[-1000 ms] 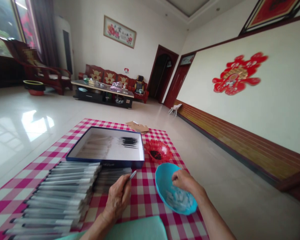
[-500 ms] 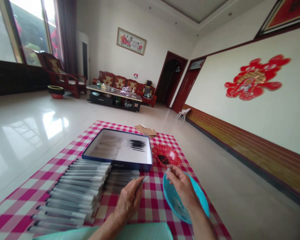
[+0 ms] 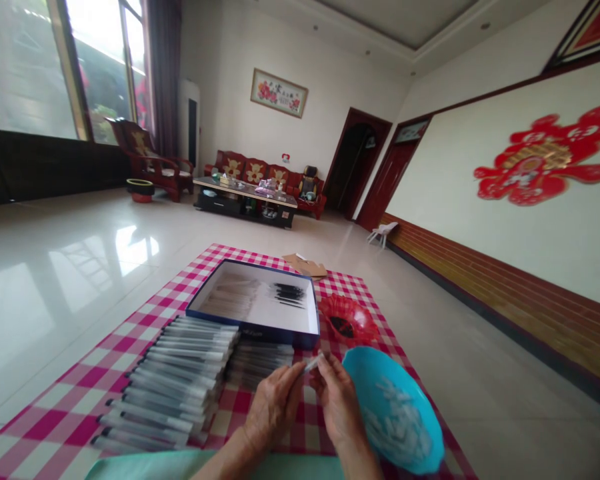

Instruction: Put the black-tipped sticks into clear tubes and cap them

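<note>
My left hand (image 3: 275, 399) is closed around a pen (image 3: 310, 365), with only its pale tip end showing past the fingers. My right hand (image 3: 336, 393) pinches a small whitish pen cap (image 3: 320, 359) against that tip, so the two hands nearly meet. Just right of them, a blue bowl (image 3: 354, 365) holds a heap of small translucent caps (image 3: 400, 420). To the left lies a big pile of clear pens (image 3: 175, 380) with dark ends and frosted caps. A second group of thinner-looking pens (image 3: 260, 360) rests between that pile and my left hand.
Behind the pens stands a shallow blue-edged box (image 3: 280, 330) with clear tubes and black slim parts. A red bowl (image 3: 365, 320) containing small dark pieces sits beside it. Cardboard (image 3: 307, 267) lies on the checked tablecloth (image 3: 145, 347). A pale green cloth (image 3: 150, 465) lies at the near edge.
My right hand has moved left from over the blue bowl, bringing the small cap to the pen tip in my left hand. The whole view has shifted slightly.
</note>
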Available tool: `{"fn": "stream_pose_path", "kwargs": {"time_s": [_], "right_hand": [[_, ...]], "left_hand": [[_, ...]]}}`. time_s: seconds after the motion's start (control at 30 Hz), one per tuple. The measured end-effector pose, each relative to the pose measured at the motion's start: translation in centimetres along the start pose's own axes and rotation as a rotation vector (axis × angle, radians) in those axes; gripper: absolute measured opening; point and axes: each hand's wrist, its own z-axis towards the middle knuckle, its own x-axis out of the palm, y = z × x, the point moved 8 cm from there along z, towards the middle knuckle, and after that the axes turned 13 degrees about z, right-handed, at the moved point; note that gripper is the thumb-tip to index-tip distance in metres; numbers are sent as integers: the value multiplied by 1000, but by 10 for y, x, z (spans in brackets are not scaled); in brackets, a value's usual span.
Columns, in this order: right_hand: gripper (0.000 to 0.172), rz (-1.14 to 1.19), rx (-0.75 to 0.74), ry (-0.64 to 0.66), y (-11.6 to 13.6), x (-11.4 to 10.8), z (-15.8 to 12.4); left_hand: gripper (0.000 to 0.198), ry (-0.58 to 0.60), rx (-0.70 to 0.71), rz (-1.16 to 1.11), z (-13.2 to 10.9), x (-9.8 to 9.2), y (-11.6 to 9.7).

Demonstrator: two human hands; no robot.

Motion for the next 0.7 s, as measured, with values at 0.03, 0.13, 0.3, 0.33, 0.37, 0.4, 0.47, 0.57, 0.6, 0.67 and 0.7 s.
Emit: {"fn": "stream_pose_path", "kwargs": {"time_s": [0.03, 0.13, 0.3, 0.33, 0.37, 0.4, 0.47, 0.57, 0.6, 0.67, 0.7], "right_hand": [[28, -57, -19, 13, 1, -1, -1], [27, -209, -95, 60, 6, 1, -3], [29, -226, -98, 143, 4, 8, -6], [28, -203, -89, 159, 3, 10, -7], [29, -179, -82, 170, 2, 11, -8], [30, -158, -75, 179, 1, 13, -8], [31, -142, -56, 194, -1, 15, -10], [27, -181, -41, 196, -3, 17, -12], [25, -200, -45, 186, -4, 17, -12], [24, -236, -56, 149, -5, 14, -13], [25, -253, -63, 127, -6, 13, -13]], "left_hand": [[31, 13, -4, 3, 0, 1, 0], [29, 45, -17, -6, 1, 1, 1], [24, 147, -85, -100, 6, 2, 1], [25, 166, -100, -118, 8, 2, 0], [26, 181, -111, -133, 9, 1, 0], [27, 192, -115, -142, 9, 1, 0], [29, 205, -109, -138, 10, 1, -2], [30, 178, -93, -71, 8, -2, -4], [30, 165, -90, -38, 7, -3, -4], [29, 157, -84, 39, 5, -4, -4], [29, 165, -81, 85, 4, -3, -4]]}}
